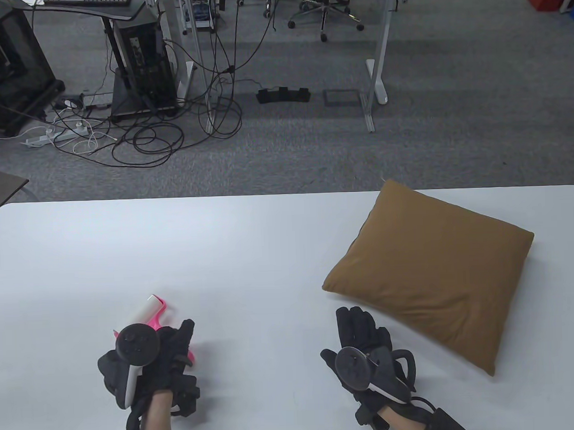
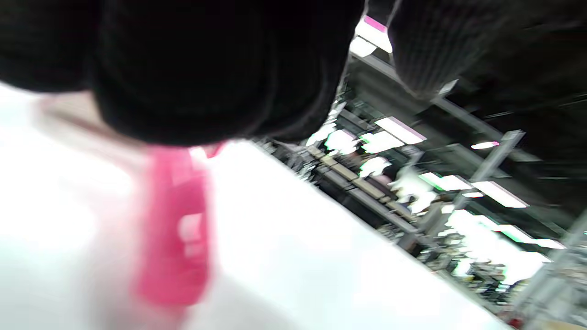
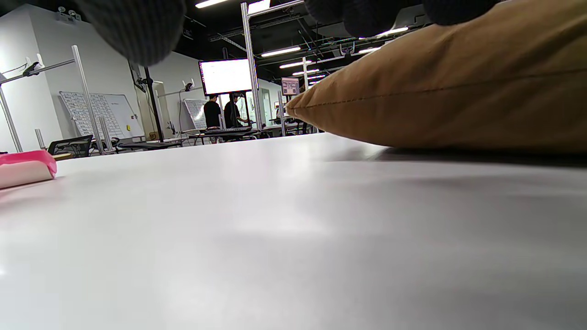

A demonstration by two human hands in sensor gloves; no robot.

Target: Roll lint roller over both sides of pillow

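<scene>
A brown square pillow (image 1: 435,275) lies flat on the right half of the white table (image 1: 250,244). A lint roller (image 1: 149,311) with a white head and pink handle lies on the table near the front left. My left hand (image 1: 178,343) lies over its handle. The blurred left wrist view shows the pink handle (image 2: 176,229) just under the gloved fingers (image 2: 206,68), and a grip cannot be told. My right hand (image 1: 361,330) rests flat and empty, fingers stretched out, just short of the pillow's near left edge (image 3: 458,91). The roller also shows in the right wrist view (image 3: 25,169).
The table's far edge (image 1: 286,195) runs behind the pillow, whose far corner reaches it. Beyond it is grey carpet with cables, a computer stand (image 1: 140,65) and desk legs (image 1: 378,70).
</scene>
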